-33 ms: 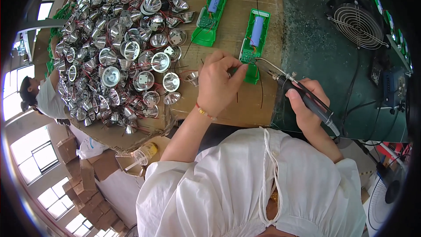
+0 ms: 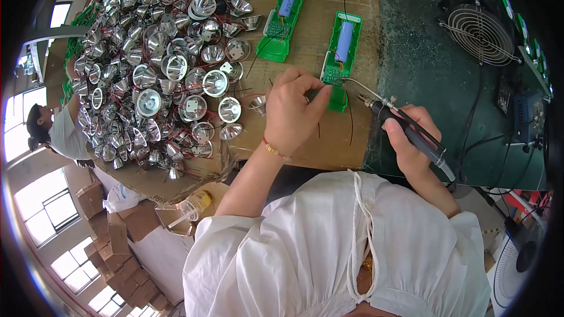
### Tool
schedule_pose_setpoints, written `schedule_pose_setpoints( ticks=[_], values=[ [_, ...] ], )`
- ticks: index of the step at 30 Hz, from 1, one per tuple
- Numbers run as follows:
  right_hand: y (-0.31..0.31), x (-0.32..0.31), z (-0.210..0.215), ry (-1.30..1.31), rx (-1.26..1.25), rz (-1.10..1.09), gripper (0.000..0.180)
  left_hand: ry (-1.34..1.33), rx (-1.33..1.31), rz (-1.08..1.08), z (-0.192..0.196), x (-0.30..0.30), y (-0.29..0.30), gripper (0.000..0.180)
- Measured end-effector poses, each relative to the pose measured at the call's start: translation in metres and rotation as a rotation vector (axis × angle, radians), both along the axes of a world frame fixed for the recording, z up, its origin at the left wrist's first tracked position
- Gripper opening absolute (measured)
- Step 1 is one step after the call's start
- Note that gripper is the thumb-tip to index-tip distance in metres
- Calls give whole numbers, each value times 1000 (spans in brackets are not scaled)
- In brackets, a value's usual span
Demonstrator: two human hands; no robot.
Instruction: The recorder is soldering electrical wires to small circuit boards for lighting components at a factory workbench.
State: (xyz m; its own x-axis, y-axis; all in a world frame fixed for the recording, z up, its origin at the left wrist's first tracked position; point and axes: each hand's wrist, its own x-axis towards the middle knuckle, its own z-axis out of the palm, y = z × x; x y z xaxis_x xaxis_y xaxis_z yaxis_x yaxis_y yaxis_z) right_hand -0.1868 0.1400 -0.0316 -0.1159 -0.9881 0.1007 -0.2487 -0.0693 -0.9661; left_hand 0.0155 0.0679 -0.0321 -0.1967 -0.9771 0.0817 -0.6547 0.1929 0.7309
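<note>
My right hand [image 2: 414, 138] is wrapped round a black soldering iron [image 2: 420, 140], whose bent metal tip reaches the circuit board [image 2: 333, 75] in a green plastic housing [image 2: 337, 101]. Above that board, a blue-purple cylindrical battery [image 2: 344, 41] lies in the same housing. My left hand [image 2: 295, 103] is closed in a pinch at the board's lower edge, close to the iron's tip; what its fingertips hold is hidden. Red wires run from a small silver reflector [image 2: 257, 103] toward this hand. A second green housing [image 2: 274, 53] with battery and board lies to the upper left.
A large heap of silver reflectors [image 2: 148, 103] covers the left side of the cardboard [image 2: 329, 152]. On the dark green mat [image 2: 423, 53] at right stands a fan with a wire guard [image 2: 479, 34]. A lidded drink cup [image 2: 194, 205] is below the heap. Another person [image 2: 64, 132] is at far left.
</note>
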Motion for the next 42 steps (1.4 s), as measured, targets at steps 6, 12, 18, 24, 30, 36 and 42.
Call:
schedule_pose_setpoints(
  ticks=[6, 12, 18, 24, 30, 36, 42],
  values=[
    [-1, 2, -3, -90, 41, -48, 14, 43, 22, 30, 0, -2, -3, 12],
    [3, -2, 1, -269, 17, -142, 16, 12, 36, 34, 2, -2, -3, 12],
    [4, -4, 1, -292, 11, -132, 15, 31, 15, 35, 1, -2, -4, 12],
    [5, -6, -3, -309, 4, -133, 15, 14, 15, 41, 2, -2, -3, 13],
    [8, -10, 1, -285, 26, -141, 16, 83, -199, -141, 5, 36, -12, 17],
    [6, -11, 2, -269, 15, -146, 16, -232, -424, -348, 29, 35, 8, 32],
    [7, -7, 3, -260, -7, -131, 16, -190, -471, -45, -11, -8, 9, 18]
  ],
)
